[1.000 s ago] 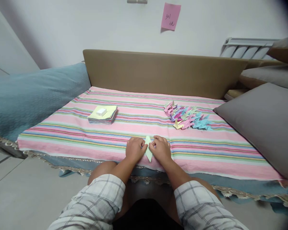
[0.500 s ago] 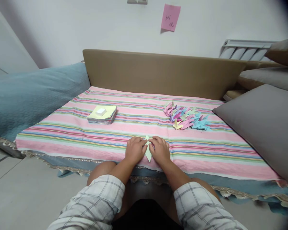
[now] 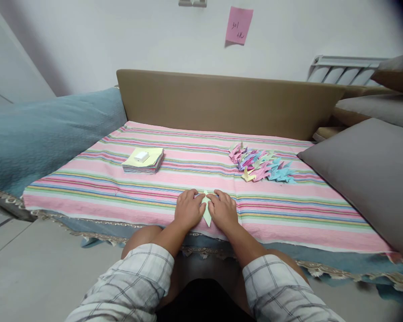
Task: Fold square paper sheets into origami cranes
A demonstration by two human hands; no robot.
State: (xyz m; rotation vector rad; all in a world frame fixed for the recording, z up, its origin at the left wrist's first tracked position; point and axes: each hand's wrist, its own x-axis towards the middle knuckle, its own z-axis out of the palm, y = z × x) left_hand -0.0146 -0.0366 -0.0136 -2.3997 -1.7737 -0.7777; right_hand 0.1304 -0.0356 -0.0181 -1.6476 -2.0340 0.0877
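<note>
A narrow, diamond-shaped piece of folded pale green paper [image 3: 207, 216] lies on the striped cloth [image 3: 195, 147], close to its front edge. My left hand [image 3: 189, 209] rests on the paper's left side, fingers bent and thumb at its edge. On the opposite side, my right hand [image 3: 223, 210] presses the paper with bent fingers and thumb. Both hands' fingertips meet near its upper half and partly cover it, while its lower point stays visible. Beyond my right hand sits a cluster of folded paper cranes [image 3: 262, 165] in pink, purple, green, yellow and blue.
To the left, a stack of square paper [image 3: 154, 164] bears a small white object [image 3: 141, 156]. A grey cushion [image 3: 366, 174] lies at right, and a blue-covered armrest [image 3: 63, 129] at left. Behind rises a brown backrest [image 3: 221, 103]; a pink note [image 3: 239, 25] hangs on the wall.
My fingers have shifted slightly along the edges of the green paper, with the right fingertips a little further up. The paper, cranes and stack stay in place.
</note>
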